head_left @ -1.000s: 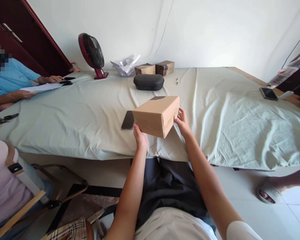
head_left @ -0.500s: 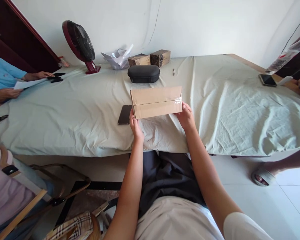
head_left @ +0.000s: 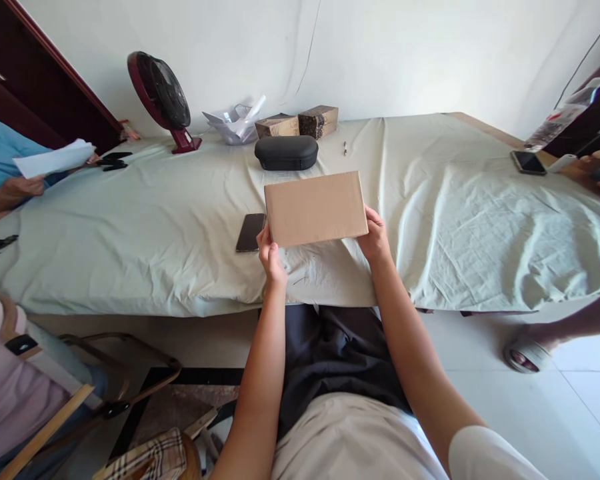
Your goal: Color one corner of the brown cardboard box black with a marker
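A plain brown cardboard box (head_left: 315, 208) is held over the cloth-covered table (head_left: 155, 220), one broad blank face turned toward me. My left hand (head_left: 271, 255) grips its lower left corner with thumb and fingers. My right hand (head_left: 375, 235) clasps its lower right end, fingers curled round the edge. A dark phone (head_left: 250, 232) lies on the cloth just left of the box. Behind the box sits a black zipped case (head_left: 286, 152).
A red desk fan (head_left: 161, 93), crumpled plastic (head_left: 235, 121) and two small boxes (head_left: 297, 123) stand at the table's far edge. A person in blue (head_left: 5, 173) holds paper at left. Another phone (head_left: 528, 162) and a bottle (head_left: 560, 123) lie at right. A chair (head_left: 80, 393) stands lower left.
The box has been turned in my hands: from one corner pointing at me, to its taped seam side, to a plain flat face now. The person at left raised the paper.
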`<state>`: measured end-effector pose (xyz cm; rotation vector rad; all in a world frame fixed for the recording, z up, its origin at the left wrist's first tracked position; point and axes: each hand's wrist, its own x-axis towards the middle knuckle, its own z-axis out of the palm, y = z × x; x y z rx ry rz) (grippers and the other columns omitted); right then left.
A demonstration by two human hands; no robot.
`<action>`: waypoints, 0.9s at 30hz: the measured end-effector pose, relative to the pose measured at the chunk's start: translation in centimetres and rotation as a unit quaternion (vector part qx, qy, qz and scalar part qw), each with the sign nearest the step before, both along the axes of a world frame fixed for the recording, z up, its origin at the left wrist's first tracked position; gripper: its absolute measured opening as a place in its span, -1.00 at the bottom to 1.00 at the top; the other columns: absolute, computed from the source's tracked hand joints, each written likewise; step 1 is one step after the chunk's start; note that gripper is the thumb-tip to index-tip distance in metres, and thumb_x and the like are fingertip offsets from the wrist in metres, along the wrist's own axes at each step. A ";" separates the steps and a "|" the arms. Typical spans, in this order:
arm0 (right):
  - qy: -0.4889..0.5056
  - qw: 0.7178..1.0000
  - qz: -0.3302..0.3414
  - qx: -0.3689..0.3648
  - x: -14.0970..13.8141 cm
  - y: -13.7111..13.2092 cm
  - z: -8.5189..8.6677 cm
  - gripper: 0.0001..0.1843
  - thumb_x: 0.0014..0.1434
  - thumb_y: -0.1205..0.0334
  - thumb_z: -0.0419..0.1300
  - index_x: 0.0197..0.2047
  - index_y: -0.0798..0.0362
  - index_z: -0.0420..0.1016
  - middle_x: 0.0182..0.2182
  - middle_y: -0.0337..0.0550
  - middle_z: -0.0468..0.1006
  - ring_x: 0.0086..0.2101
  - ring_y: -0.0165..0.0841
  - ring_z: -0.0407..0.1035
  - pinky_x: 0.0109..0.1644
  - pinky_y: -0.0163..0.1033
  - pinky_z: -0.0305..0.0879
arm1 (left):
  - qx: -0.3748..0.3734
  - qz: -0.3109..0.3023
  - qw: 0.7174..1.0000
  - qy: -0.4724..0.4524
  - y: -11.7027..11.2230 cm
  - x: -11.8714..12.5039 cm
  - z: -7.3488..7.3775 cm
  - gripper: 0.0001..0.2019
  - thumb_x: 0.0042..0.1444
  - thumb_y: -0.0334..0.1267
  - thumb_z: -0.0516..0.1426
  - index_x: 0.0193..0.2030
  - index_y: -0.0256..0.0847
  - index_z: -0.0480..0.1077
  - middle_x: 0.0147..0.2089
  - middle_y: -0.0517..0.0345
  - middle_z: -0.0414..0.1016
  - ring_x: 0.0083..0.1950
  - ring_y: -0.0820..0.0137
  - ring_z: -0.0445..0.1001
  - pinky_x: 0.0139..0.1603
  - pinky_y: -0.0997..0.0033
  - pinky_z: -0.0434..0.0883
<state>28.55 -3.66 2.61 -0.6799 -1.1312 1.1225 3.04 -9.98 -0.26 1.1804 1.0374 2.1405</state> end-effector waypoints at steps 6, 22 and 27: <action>0.028 0.999 0.019 0.000 -0.3 -0.1 0.1 -0.67 0.12 0.03 0.37 -0.01 -0.23 0.68 -0.04 -0.24 0.73 0.03 -0.10 0.57 0.16 0.13 0.52 | 0.000 -0.058 0.998 0.026 0.0 0.4 -0.2 -0.27 0.19 0.37 0.17 0.41 0.09 0.41 0.51 -0.01 0.31 0.64 0.07 0.19 0.59 0.05 0.25; 0.084 0.996 -0.023 -0.011 -0.2 0.8 -0.7 -0.62 0.00 0.07 0.48 -0.08 -0.27 0.59 -0.02 -0.28 0.68 0.03 -0.18 0.55 0.18 0.04 0.49 | -0.068 -0.107 0.992 0.028 1.5 -0.4 -1.9 -0.17 0.09 0.33 0.29 0.44 0.00 0.40 0.51 -0.12 0.33 0.11 0.19 0.53 -0.23 0.38 0.54; 0.074 0.995 -0.054 -0.044 -0.1 0.5 -0.7 -0.65 0.04 -0.06 0.47 -0.13 -0.23 0.55 -0.01 -0.28 0.64 0.07 -0.21 0.51 0.15 -0.07 0.44 | -0.040 -0.081 0.995 0.041 2.3 -0.8 -2.8 -0.23 0.07 0.24 0.33 0.41 0.07 0.45 0.42 -0.09 0.40 -0.06 0.30 0.50 -0.23 0.39 0.50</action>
